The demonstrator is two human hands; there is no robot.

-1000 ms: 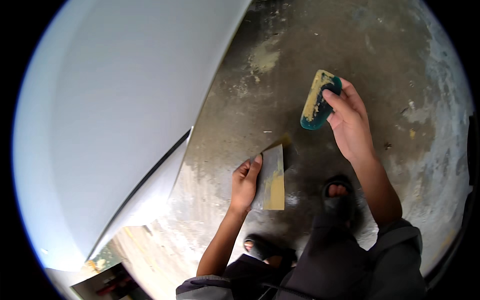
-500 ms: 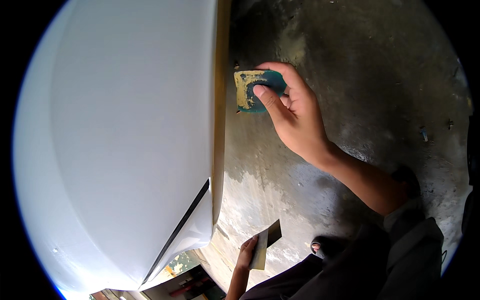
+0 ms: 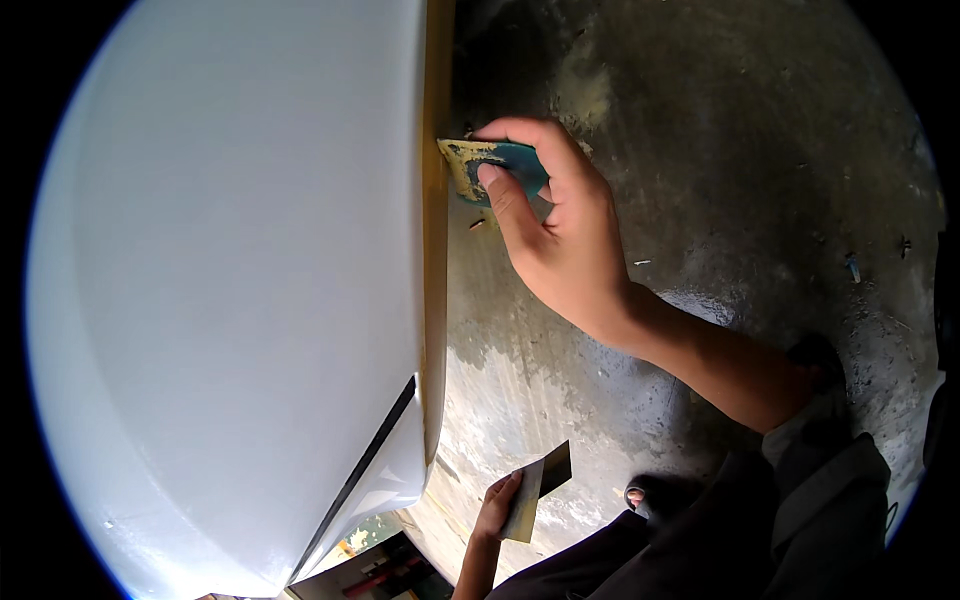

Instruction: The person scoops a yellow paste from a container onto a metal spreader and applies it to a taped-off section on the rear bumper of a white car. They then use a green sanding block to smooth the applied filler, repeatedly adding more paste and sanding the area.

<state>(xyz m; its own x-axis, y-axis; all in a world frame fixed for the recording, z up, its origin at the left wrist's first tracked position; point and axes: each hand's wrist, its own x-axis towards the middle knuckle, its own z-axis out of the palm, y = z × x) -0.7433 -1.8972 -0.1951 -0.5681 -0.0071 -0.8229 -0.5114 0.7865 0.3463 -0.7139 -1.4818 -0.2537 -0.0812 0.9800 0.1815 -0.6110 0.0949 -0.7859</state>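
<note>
My right hand (image 3: 560,235) pinches a green putty spreader (image 3: 513,160), thumb on top and fingers curled behind. Yellow putty is smeared over the spreader's left part. Its left corner meets the yellowish strip (image 3: 434,240) along the side of a large white car body panel (image 3: 250,250); whether it presses there I cannot tell. Lower down, my left hand (image 3: 494,505) grips a thin flat putty board (image 3: 523,508), greyish with yellowish smears. A darker flat piece (image 3: 555,469) sticks out beyond the board; whether it is separate I cannot tell.
The panel fills the left side, with a black slanting gap (image 3: 352,480) near its lower end. Stained concrete floor (image 3: 720,180) lies to the right, with small scraps (image 3: 853,267) on it. My sandalled foot (image 3: 637,496) and dark trousers show at lower right.
My right hand has moved left with the spreader, bringing it from beside the panel to its yellowish side strip. The spreader is more tilted. My left hand keeps its grip on the board.
</note>
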